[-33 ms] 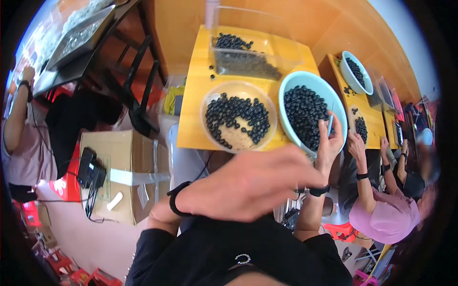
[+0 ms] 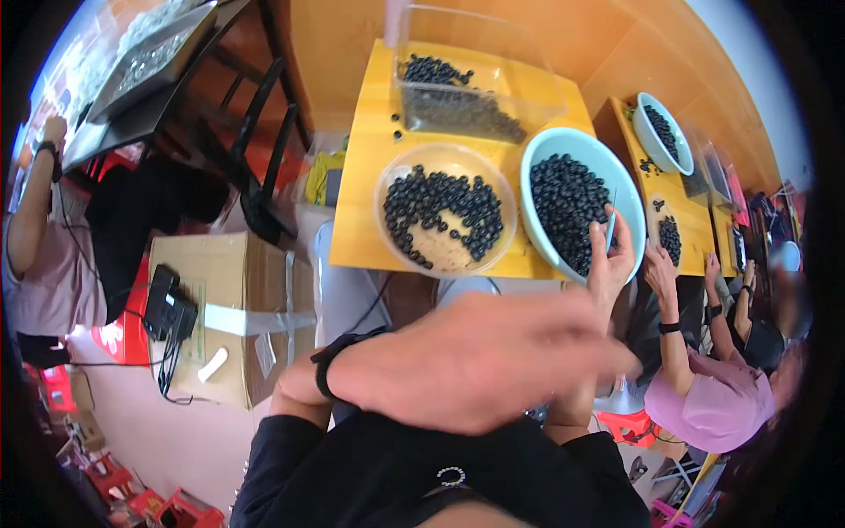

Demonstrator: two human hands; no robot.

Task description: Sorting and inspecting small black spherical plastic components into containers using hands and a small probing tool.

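My right hand (image 2: 611,262) is closed on a thin pointed tool with a light blue handle (image 2: 610,229), its fine tip pointing up. The hand is at the near right rim of a light blue bowl (image 2: 530,231), over small, glossy black round pieces (image 2: 563,198) that fill it. In front of my chest is my left hand (image 2: 493,356), back uppermost. Its fingers are smeared by motion and reach across my right forearm; whether anything is in them cannot be seen. Left of the bowl, a round clear tub (image 2: 385,238) holds more black pieces around a bare patch.
A clear rectangular bin (image 2: 480,84) with black pieces stands at the yellow table's (image 2: 356,189) back. On the right, a co-worker in pink (image 2: 704,396) works at another table with a similar bowl (image 2: 647,141). A cardboard box (image 2: 220,282) with a black power adapter (image 2: 167,304) stands left.
My left hand has moved a little to the right, its blurred fingers now lying farther across my right forearm. My right hand keeps its hold on the tool. The view has shifted slightly.
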